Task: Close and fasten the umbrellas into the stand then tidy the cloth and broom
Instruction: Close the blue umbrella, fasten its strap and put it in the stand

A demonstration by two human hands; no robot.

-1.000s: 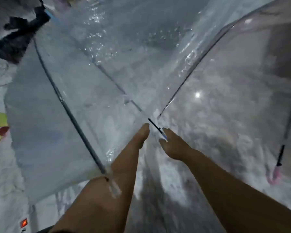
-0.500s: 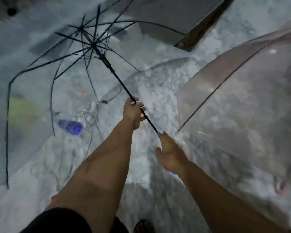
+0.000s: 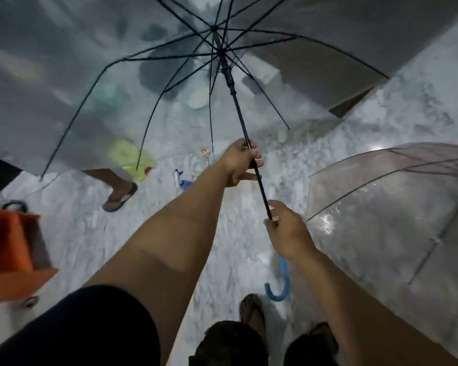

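Observation:
I hold an open clear umbrella (image 3: 64, 83) with black ribs, its canopy spread ahead of me and its black shaft (image 3: 238, 109) slanting down to me. My left hand (image 3: 238, 162) grips the shaft midway, near a small metal catch. My right hand (image 3: 286, 228) grips the lower end of the shaft, just above the blue hooked handle (image 3: 282, 283). A second open clear umbrella (image 3: 381, 212) with a pinkish tint lies on the floor at the right, close to my right hand. An orange box-like container (image 3: 8, 249) stands at the left edge.
A yellow-green cloth (image 3: 130, 159) lies on the marbled floor (image 3: 90, 233) beyond the canopy edge. Another person's sandalled foot (image 3: 119, 196) stands near it. A blue spray bottle (image 3: 181, 180) and white cords lie ahead. My own sandalled feet (image 3: 251, 315) are at the bottom.
The umbrella has swung upward and toward the centre, with its canopy now overhead in front. My left hand stays on the shaft and my right hand has closed around its lower end.

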